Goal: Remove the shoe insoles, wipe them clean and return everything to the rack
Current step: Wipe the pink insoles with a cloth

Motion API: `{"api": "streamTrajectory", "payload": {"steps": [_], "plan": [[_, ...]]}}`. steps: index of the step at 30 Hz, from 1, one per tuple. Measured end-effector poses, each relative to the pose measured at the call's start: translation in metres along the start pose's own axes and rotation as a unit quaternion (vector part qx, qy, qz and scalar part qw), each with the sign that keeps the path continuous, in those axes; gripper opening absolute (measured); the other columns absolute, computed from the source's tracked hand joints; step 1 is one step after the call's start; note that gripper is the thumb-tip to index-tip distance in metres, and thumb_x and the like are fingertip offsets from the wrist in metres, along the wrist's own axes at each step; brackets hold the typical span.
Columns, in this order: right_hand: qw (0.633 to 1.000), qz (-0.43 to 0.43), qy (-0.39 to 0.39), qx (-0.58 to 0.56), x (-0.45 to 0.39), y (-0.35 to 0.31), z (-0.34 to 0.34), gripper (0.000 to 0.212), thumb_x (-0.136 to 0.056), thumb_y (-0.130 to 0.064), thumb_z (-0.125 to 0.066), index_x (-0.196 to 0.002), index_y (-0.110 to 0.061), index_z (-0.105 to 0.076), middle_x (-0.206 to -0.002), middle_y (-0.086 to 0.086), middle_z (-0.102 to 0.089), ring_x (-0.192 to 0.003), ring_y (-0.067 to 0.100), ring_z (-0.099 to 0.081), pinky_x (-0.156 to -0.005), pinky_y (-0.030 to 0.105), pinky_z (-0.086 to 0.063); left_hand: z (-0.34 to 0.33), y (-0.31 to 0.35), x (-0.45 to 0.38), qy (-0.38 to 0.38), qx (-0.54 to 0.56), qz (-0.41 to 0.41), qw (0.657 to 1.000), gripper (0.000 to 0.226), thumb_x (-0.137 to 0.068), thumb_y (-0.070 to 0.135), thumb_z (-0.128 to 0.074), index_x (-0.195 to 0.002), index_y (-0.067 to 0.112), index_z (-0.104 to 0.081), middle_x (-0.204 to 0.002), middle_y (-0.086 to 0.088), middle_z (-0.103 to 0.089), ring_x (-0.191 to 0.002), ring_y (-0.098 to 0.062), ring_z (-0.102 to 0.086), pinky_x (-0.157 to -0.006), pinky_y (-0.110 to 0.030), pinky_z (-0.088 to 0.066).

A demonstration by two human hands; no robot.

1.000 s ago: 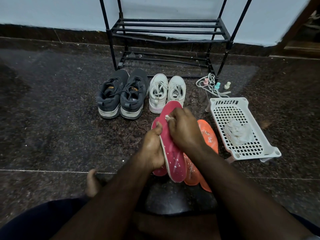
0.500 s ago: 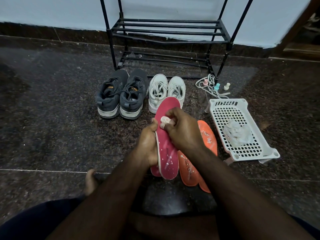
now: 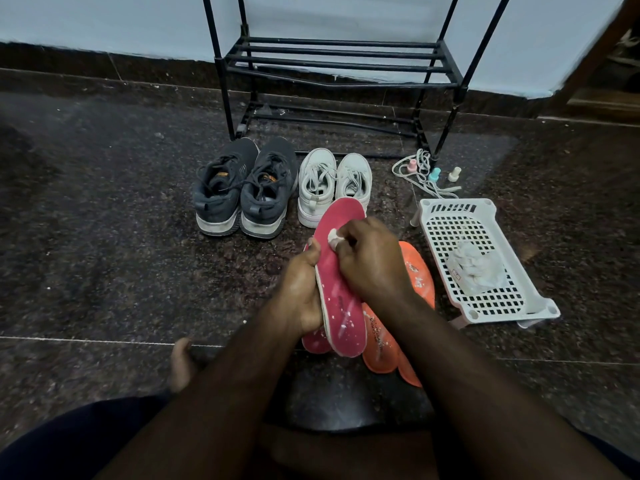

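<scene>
1. Hands at centre frame work on a pink foam shoe insole (image 3: pixel 337 271) held tilted, toe end toward the upper part of the frame.
2. The left hand (image 3: pixel 301 289) has its fingers curled round the insole's left edge, thumb lying on the near face.
3. The right hand (image 3: pixel 370 265) pinches a small white wad (image 3: pixel 333 234), perhaps tissue or cotton since the view is too small to say, and presses it against the insole's upper half.
4. White specks dot the lower part of the held insole.
5. A second pink insole (image 3: pixel 313 339) lies behind the held one, mostly hidden, on the dark speckled stone floor (image 3: pixel 104 237).
6. Two orange insoles (image 3: pixel 417 271) lie on the floor just right of centre, partly under the right forearm.
7. A pair of dark grey laced trainers (image 3: pixel 242 192) stands at upper centre, with a pair of white trainers (image 3: pixel 332 185) just beside it on the right.
8. A black metal shoe rack (image 3: pixel 339 60) stands behind the shoes against the pale wall.
9. A white perforated plastic tray (image 3: pixel 485 261) sits at the right of the frame, with a crumpled white cloth (image 3: pixel 474 265) in it.
10. A pale cord (image 3: pixel 419 171) and three small bottles (image 3: pixel 434 173) lie near the rack's right leg.
</scene>
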State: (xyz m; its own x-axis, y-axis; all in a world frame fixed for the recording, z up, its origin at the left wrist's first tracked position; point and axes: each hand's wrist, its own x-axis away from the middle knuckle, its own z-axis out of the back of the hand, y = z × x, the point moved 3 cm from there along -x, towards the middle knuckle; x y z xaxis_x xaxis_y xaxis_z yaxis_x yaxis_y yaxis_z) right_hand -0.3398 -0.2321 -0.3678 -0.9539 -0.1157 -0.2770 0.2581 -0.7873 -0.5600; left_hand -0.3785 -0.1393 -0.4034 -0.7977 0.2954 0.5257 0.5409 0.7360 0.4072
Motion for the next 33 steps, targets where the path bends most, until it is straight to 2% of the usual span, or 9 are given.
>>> {"api": "streamTrajectory", "payload": {"steps": [3, 7, 14, 17, 21, 24, 26, 30, 33], "plan": [[1.000, 0.001, -0.011, -0.001, 0.000, 0.001, 0.001, 0.014, -0.087, -0.018, -0.067, -0.098, -0.014, -0.073, -0.095, 0.006, -0.065, -0.087, 0.021, -0.061, -0.079, 0.028, -0.044, -0.003, -0.001, 0.003, 0.010, -0.009, 0.001, 1.000, 0.058, -0.106, 0.048, -0.026, -0.106, 0.006, -0.065, -0.086, -0.016, -0.075, -0.075, -0.028, -0.075, -0.078, -0.044, -0.049], [0.992, 0.057, -0.111, 0.027, 0.012, -0.008, -0.014, 0.017, -0.083, -0.021, -0.063, -0.094, -0.019, -0.075, -0.090, 0.004, -0.069, -0.087, 0.022, -0.063, -0.080, 0.033, -0.048, 0.001, 0.003, 0.001, 0.025, 0.015, 0.003, 1.000, 0.061, -0.102, 0.054, -0.035, -0.110, 0.000, -0.064, -0.094, -0.020, -0.071, -0.093, -0.031, -0.069, -0.090, -0.043, -0.051], [1.000, -0.005, 0.001, -0.005, 0.001, -0.001, 0.000, 0.013, -0.086, -0.016, -0.064, -0.097, -0.014, -0.071, -0.095, 0.007, -0.062, -0.087, 0.022, -0.060, -0.078, 0.030, -0.045, -0.003, -0.001, 0.002, 0.024, 0.000, 0.003, 1.000, 0.058, -0.106, 0.049, -0.026, -0.109, 0.007, -0.066, -0.092, -0.017, -0.075, -0.082, -0.029, -0.073, -0.082, -0.044, -0.050], [0.998, 0.024, -0.058, 0.007, 0.007, -0.003, -0.007, 0.016, -0.085, -0.019, -0.064, -0.098, -0.018, -0.074, -0.093, 0.003, -0.065, -0.089, 0.021, -0.062, -0.081, 0.034, -0.049, -0.002, 0.001, 0.004, 0.035, 0.004, 0.006, 0.999, 0.060, -0.104, 0.050, -0.031, -0.105, 0.002, -0.067, -0.089, -0.019, -0.074, -0.078, -0.031, -0.074, -0.082, -0.044, -0.049], [0.989, 0.033, -0.144, -0.027, 0.014, -0.008, -0.011, 0.015, -0.080, -0.022, -0.064, -0.089, -0.021, -0.076, -0.085, -0.003, -0.072, -0.082, 0.015, -0.064, -0.077, 0.037, -0.052, 0.005, 0.003, 0.001, 0.070, 0.007, 0.018, 0.997, 0.070, -0.101, 0.060, -0.034, -0.118, -0.003, -0.062, -0.095, -0.023, -0.072, -0.095, -0.034, -0.067, -0.085, -0.045, -0.050], [0.979, -0.010, -0.188, -0.073, 0.010, -0.001, -0.007, 0.006, -0.081, -0.021, -0.070, -0.083, -0.020, -0.075, -0.073, -0.007, -0.070, -0.069, 0.010, -0.065, -0.071, 0.038, -0.055, 0.002, 0.005, 0.002, 0.060, -0.005, 0.019, 0.998, 0.068, -0.103, 0.058, -0.031, -0.112, -0.002, -0.063, -0.091, -0.023, -0.073, -0.085, -0.034, -0.071, -0.078, -0.045, -0.052], [0.983, -0.042, -0.142, -0.113, 0.005, 0.004, 0.000, 0.002, -0.083, -0.024, -0.071, -0.083, -0.022, -0.072, -0.072, -0.008, -0.066, -0.066, 0.011, -0.065, -0.066, 0.041, -0.057, 0.001, 0.006, 0.002, 0.047, -0.021, 0.013, 0.999, 0.065, -0.105, 0.055, -0.027, -0.116, 0.003, -0.063, -0.096, -0.019, -0.075, -0.085, -0.032, -0.074, -0.075, -0.045, -0.053], [0.989, -0.059, -0.053, -0.128, 0.000, 0.009, 0.012, 0.007, -0.085, -0.024, -0.071, -0.087, -0.024, -0.064, -0.081, -0.008, -0.066, -0.070, 0.010, -0.065, -0.063, 0.034, -0.055, 0.004, 0.008, 0.001, 0.038, -0.037, 0.010, 0.999, 0.062, -0.106, 0.053, -0.023, -0.129, 0.010, -0.061, -0.120, -0.016, -0.071, -0.109, -0.032, -0.066, -0.082, -0.055, -0.052], [0.998, 0.013, -0.035, -0.042, -0.002, 0.006, 0.013, 0.015, -0.085, -0.015, -0.070, -0.099, -0.017, -0.069, -0.093, -0.006, -0.061, -0.086, 0.013, -0.060, -0.078, 0.028, -0.049, 0.002, 0.007, 0.001, 0.032, -0.029, 0.015, 0.999, 0.059, -0.106, 0.052, -0.026, -0.118, 0.010, -0.065, -0.114, -0.015, -0.072, -0.105, -0.032, -0.066, -0.085, -0.056, -0.049]]}}
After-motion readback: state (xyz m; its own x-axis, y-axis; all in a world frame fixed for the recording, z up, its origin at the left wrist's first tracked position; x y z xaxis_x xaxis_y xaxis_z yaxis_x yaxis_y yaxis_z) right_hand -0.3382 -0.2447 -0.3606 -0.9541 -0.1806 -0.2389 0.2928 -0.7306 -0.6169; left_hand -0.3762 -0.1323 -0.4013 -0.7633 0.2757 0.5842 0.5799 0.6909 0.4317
